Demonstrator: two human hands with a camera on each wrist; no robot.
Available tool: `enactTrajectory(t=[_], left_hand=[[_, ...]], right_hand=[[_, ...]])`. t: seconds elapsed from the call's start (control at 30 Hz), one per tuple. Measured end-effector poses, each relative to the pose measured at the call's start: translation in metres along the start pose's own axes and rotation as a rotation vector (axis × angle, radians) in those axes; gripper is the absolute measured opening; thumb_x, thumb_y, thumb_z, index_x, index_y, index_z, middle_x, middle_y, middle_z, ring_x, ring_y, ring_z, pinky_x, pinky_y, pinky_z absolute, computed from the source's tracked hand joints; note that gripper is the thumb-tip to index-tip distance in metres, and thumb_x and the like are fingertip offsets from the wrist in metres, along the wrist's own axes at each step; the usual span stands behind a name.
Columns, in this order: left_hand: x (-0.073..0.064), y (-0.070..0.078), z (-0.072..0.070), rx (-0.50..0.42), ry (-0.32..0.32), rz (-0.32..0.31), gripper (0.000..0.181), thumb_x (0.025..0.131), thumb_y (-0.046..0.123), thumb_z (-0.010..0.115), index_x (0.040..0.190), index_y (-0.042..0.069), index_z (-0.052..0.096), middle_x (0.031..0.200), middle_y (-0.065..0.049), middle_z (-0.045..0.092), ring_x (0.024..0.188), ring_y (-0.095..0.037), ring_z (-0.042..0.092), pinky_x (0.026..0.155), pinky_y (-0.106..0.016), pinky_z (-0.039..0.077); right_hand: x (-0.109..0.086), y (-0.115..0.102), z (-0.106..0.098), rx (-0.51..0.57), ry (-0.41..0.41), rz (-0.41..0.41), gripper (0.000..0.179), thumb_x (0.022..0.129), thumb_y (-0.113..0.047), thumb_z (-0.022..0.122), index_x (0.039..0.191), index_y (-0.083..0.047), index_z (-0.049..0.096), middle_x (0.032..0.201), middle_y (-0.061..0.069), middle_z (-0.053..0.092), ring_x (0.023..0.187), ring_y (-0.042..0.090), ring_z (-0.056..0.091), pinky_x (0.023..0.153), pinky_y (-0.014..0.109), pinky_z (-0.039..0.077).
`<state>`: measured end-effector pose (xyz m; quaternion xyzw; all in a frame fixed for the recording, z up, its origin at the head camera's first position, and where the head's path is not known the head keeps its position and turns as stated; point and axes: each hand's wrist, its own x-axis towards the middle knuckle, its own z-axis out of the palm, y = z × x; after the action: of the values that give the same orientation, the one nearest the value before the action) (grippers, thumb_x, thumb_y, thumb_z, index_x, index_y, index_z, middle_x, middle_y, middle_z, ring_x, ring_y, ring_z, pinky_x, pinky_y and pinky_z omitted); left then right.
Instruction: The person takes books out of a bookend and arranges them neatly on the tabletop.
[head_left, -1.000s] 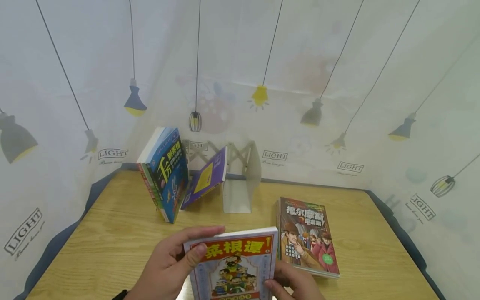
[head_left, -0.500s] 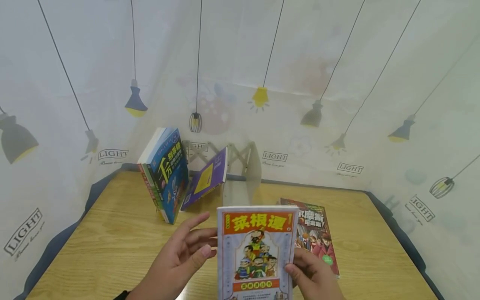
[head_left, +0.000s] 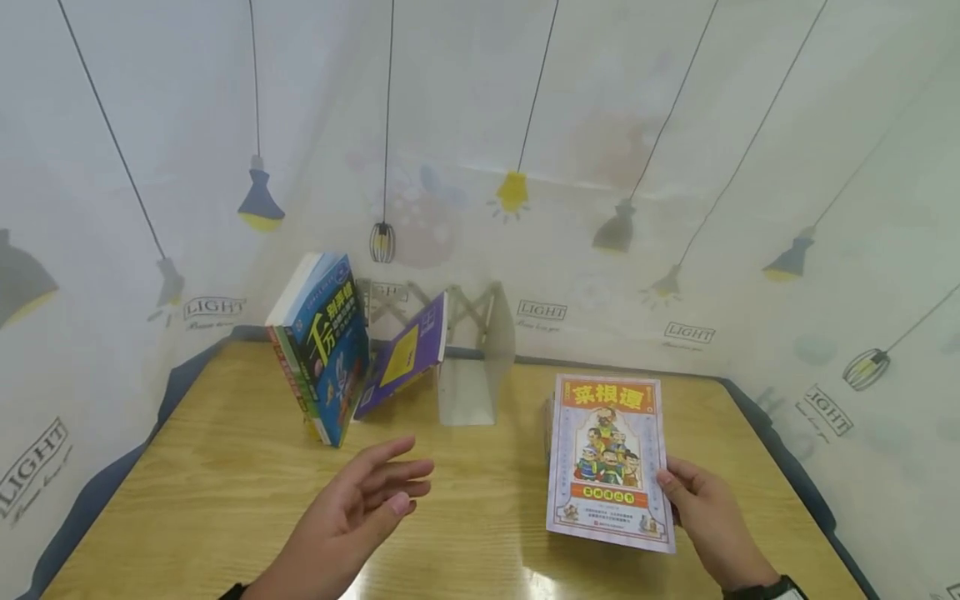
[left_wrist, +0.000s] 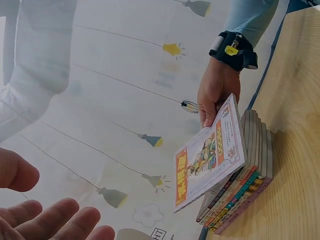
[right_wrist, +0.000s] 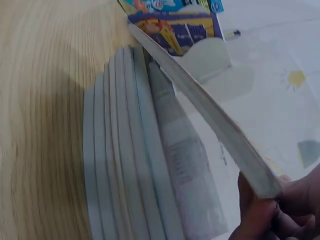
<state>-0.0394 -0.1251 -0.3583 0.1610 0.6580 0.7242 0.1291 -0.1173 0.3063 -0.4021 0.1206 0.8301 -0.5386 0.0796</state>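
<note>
My right hand pinches the right edge of a paperback book with a pale lilac cover, a red title band and cartoon figures. In the right wrist view the book is tilted, with one edge lifted above a stack of books. The left wrist view also has it slanting over the stack, close to its top; whether they touch there I cannot tell. My left hand is held above the table, fingers extended and apart, with nothing in it.
On the wooden table stands a white extendable bookend rack. A purple book leans inside it. Several upright books, with a blue one facing out, stand at its left. A lamp-printed cloth hangs behind the table.
The left hand has let go of the lilac book. The right hand has carried it rightward and away from me, over the stack, which it now mostly covers in the head view.
</note>
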Motion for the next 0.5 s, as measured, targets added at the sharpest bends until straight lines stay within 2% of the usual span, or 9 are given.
enactTrajectory(t=[0.13, 0.3, 0.5], left_hand=[[0.001, -0.001, 0.000, 0.004, -0.017, 0.009, 0.053, 0.108, 0.019, 0.048, 0.156, 0.008, 0.029, 0.151, -0.021, 0.045, 0.128, -0.013, 0.057, 0.105, -0.024, 0.047], [0.001, -0.004, -0.001, -0.011, -0.037, 0.022, 0.053, 0.108, 0.017, 0.047, 0.156, 0.005, 0.028, 0.151, -0.023, 0.043, 0.128, -0.010, 0.057, 0.105, -0.023, 0.046], [0.002, -0.005, -0.004, 0.000, -0.026, -0.039, 0.053, 0.108, 0.022, 0.048, 0.156, 0.010, 0.030, 0.152, -0.019, 0.043, 0.129, -0.009, 0.056, 0.104, -0.021, 0.047]], right_hand=[[0.010, 0.008, -0.007, -0.032, 0.003, 0.038, 0.049, 0.110, -0.017, 0.040, 0.148, 0.014, 0.036, 0.130, 0.025, 0.060, 0.096, 0.013, 0.067, 0.075, 0.029, 0.059], [0.020, 0.016, -0.007, -0.100, 0.045, 0.079, 0.050, 0.109, -0.021, 0.044, 0.145, 0.013, 0.041, 0.128, 0.026, 0.060, 0.093, 0.014, 0.065, 0.072, 0.029, 0.057], [0.022, 0.020, -0.003, -0.179, 0.087, 0.080, 0.052, 0.105, -0.028, 0.053, 0.143, 0.007, 0.048, 0.123, 0.023, 0.065, 0.088, 0.013, 0.068, 0.069, 0.029, 0.057]])
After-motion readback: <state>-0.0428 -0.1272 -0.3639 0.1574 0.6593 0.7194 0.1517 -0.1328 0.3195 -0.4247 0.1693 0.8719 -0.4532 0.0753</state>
